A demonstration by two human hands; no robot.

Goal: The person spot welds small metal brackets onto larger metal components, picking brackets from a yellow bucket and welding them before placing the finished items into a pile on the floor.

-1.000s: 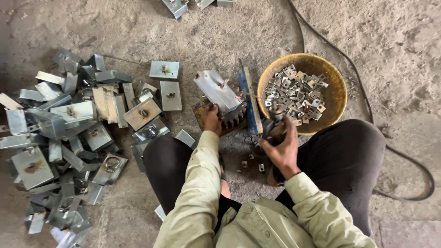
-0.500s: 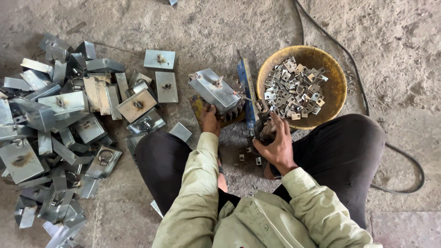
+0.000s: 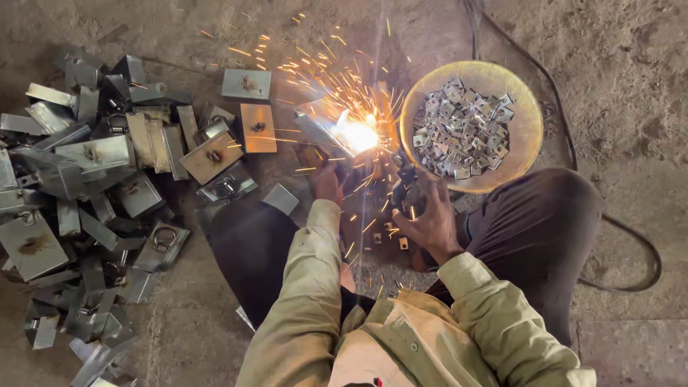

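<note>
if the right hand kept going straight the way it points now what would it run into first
Probably the bright weld point on the metal piece, since the right hand aims its dark tool up and left at it. The round pan of small metal parts lies just right of that line; depth is unclear.

A grey metal bracket (image 3: pixel 322 129) sits tilted on the concrete floor (image 3: pixel 616 64), just left of the round bowl's rim, its right end lost in white glare, sparks spraying outward. The dark welding holder (image 3: pixel 407 188) points up at that glare.
</note>
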